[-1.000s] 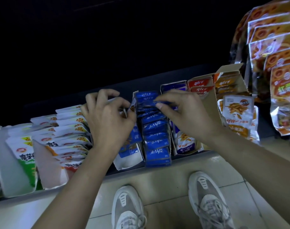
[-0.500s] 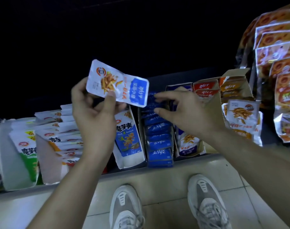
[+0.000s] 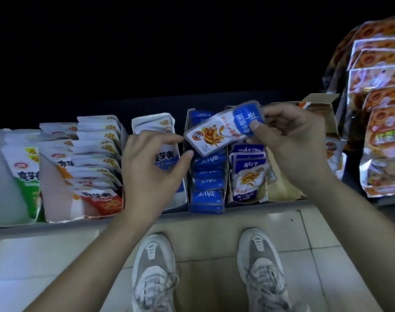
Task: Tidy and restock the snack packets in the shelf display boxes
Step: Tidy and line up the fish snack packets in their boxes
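A white and blue snack packet (image 3: 223, 129) hangs tilted above the middle display boxes. My right hand (image 3: 291, 143) pinches its blue end between thumb and fingers. My left hand (image 3: 153, 167) hovers just left of the packet's white end, fingers spread and loosely bent, holding nothing. Below the packet a narrow box holds a row of dark blue packets (image 3: 206, 181). To its right stands a box of upright blue and white packets (image 3: 248, 176).
White packets with orange and green print (image 3: 86, 158) fill boxes on the left of the shelf. Orange packets (image 3: 385, 122) hang at the right beside an open cardboard box (image 3: 320, 104). The shelf lip (image 3: 248, 206) runs in front; my shoes stand on tiled floor below.
The white and blue packet has passed from my left hand to my right hand and moved rightward and down over the blue boxes. My left hand has let go and dropped lower.
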A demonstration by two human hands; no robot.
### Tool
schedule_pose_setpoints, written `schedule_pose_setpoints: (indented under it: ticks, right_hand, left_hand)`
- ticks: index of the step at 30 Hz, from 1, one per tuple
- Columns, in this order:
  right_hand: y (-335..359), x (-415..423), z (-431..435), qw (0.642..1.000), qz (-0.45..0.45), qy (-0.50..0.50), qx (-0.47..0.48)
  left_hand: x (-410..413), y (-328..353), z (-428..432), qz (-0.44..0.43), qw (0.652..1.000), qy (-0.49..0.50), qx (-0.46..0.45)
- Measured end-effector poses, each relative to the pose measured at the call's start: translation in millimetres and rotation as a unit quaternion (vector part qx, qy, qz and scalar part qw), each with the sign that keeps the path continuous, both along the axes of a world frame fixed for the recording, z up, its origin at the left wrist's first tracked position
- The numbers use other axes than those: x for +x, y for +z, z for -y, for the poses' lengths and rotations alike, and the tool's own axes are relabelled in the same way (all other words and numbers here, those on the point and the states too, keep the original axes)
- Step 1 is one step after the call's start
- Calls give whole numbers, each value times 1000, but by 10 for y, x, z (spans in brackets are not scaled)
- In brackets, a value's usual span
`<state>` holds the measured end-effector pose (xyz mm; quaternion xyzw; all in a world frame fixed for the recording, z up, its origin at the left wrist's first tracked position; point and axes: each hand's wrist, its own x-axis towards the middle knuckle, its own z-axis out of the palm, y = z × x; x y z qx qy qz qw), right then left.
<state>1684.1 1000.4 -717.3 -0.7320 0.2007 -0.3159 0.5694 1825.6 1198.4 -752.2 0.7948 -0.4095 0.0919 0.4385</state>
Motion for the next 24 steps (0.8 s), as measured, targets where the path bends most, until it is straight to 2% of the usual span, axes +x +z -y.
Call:
schedule_pose_setpoints:
  ticks: [4, 7, 11, 15, 24]
  right_hand:
    - [-58, -59, -20, 992, -36, -10, -119]
    - [-56, -64, -44, 994, -4, -33, -104]
    - [-68, -68, -47, 992, -3, -47, -116]
    - [-117, -94, -21, 988, -45, 17, -148]
    - [-223, 143, -41, 915, -156, 107, -356]
  left_hand:
    - [-57, -160, 2, 82, 990, -32, 113]
    - [-52, -273, -26, 129, 973, -39, 187]
    - [-46, -303, -45, 143, 972, -37, 182]
    - [-48, -320, -36, 142, 975, -35, 167]
    - [-62, -365, -40, 123, 982, -21, 138]
